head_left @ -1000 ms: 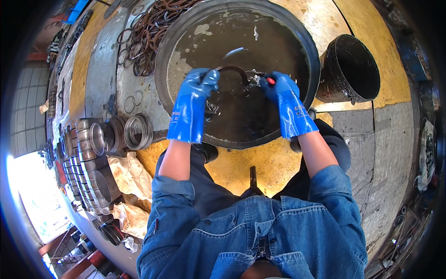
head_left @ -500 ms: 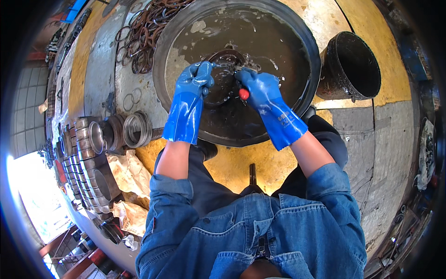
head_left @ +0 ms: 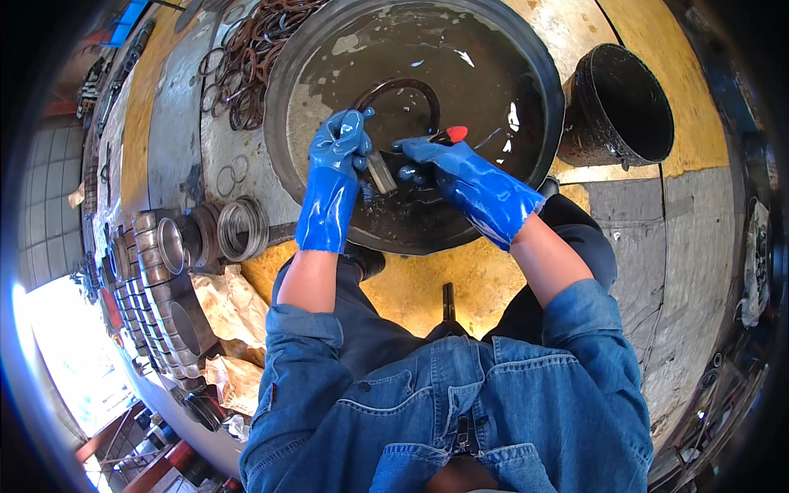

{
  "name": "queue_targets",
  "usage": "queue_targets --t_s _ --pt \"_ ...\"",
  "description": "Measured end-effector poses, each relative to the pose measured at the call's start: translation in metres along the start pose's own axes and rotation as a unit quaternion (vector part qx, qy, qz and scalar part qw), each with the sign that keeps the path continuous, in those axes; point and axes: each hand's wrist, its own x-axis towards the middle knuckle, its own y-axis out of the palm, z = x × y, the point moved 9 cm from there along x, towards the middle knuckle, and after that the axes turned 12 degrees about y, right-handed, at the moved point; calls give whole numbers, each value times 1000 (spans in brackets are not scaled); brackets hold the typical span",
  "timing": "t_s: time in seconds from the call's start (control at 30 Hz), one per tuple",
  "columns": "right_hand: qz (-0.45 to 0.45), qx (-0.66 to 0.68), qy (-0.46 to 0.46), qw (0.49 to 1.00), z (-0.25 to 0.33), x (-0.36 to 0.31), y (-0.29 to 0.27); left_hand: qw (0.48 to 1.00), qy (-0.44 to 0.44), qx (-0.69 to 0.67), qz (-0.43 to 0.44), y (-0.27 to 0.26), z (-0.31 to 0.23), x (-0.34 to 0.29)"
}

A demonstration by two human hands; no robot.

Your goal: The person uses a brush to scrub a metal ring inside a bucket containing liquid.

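Over a wide round metal basin (head_left: pixel 552 99) of murky liquid, both my hands wear long wet blue rubber gloves. My left hand (head_left: pixel 339 140) is closed on a dark brown metal ring (head_left: pixel 403 85); the ring's upper arc shows, while its lower part is hidden by the hands and brush. In my closed right hand (head_left: pixel 440 160) is a flat brush with a red-tipped handle (head_left: pixel 456 133). Its pale, wet brush head (head_left: pixel 380 172) points left, close beside my left fingers and inside the ring's curve. Whether the bristles touch the ring I cannot tell.
A heap of rusty rings (head_left: pixel 267 49) lies beyond the basin's left side. Thin rings stand in a bundle (head_left: pixel 243 228) near stacked metal cylinders (head_left: pixel 156 255) and brown paper (head_left: pixel 230 308). A black bucket (head_left: pixel 616 107) stands right of the basin.
My right hand has turned, swinging the brush's red handle end from below the hand to above it, and the brush head toward me. The ring shows higher above the liquid.
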Motion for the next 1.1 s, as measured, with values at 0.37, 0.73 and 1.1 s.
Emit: queue_targets --t_s 0.37,0.73,1.1 --pt "-297 -559 -163 756 38 -10 -12 1000 -16 19 -14 0 -1 -2" --pt "-277 -707 -517 395 59 -71 67 996 -60 60 -8 0 1 -4" --pt "-231 -402 -18 886 20 15 -41 1000 -11 -16 -15 -13 18 4"
